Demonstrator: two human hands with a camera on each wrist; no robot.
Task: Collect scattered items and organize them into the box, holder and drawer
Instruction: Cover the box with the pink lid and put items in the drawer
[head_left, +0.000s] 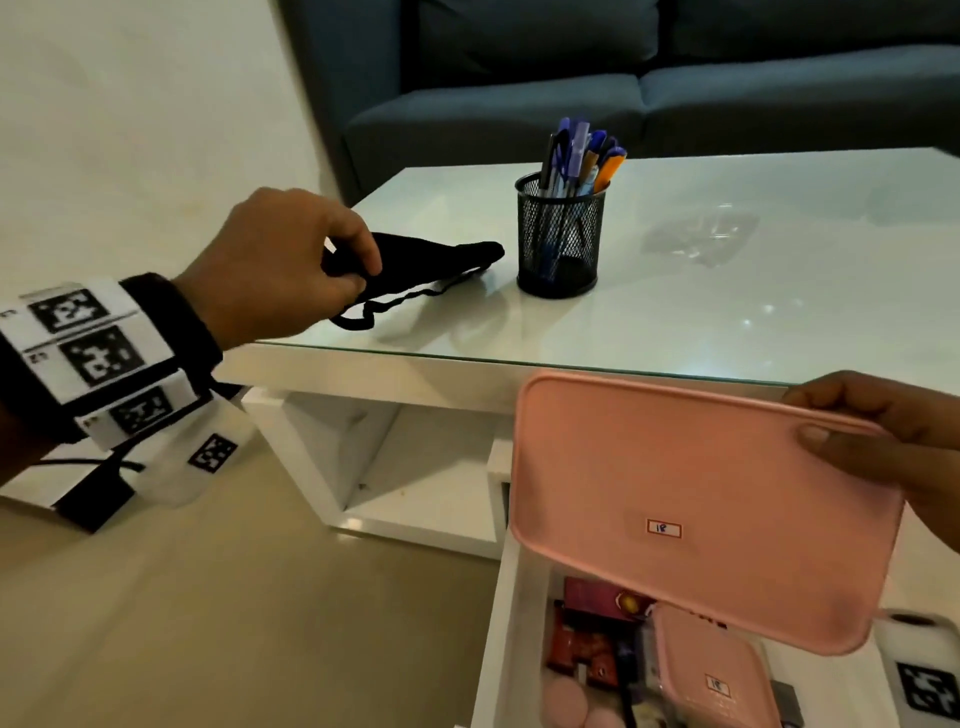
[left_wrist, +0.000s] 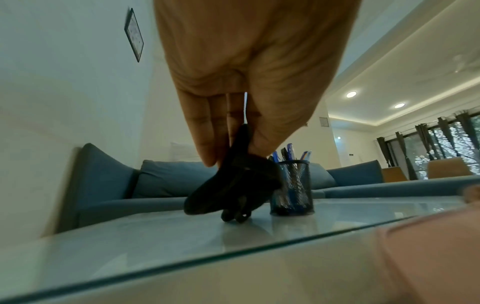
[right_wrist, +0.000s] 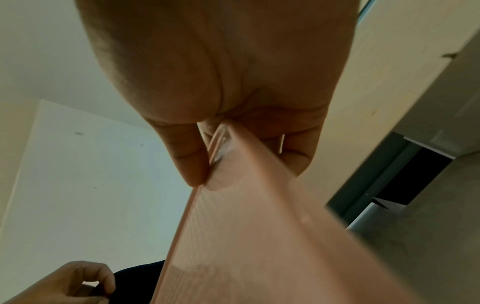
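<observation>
A black face mask (head_left: 436, 260) lies at the left end of the glass-topped table (head_left: 727, 312). My left hand (head_left: 291, 265) pinches its near end, and in the left wrist view the mask (left_wrist: 233, 185) hangs from my fingers (left_wrist: 205, 144) with its lower part touching the glass. My right hand (head_left: 883, 441) grips a pink box lid (head_left: 691, 499) by its right edge, thumb on top, tilted above the open drawer (head_left: 498, 649). In the right wrist view the lid (right_wrist: 259, 236) is pinched between thumb and fingers. A black mesh pen holder (head_left: 561, 239) full of pens stands beside the mask.
The drawer holds a smaller pink box (head_left: 711, 670) and several small packets (head_left: 587, 639). A clear plastic wrapper (head_left: 701, 234) lies on the table's far side. A dark blue sofa (head_left: 571, 78) stands behind the table. The table's open shelf (head_left: 389, 457) is below.
</observation>
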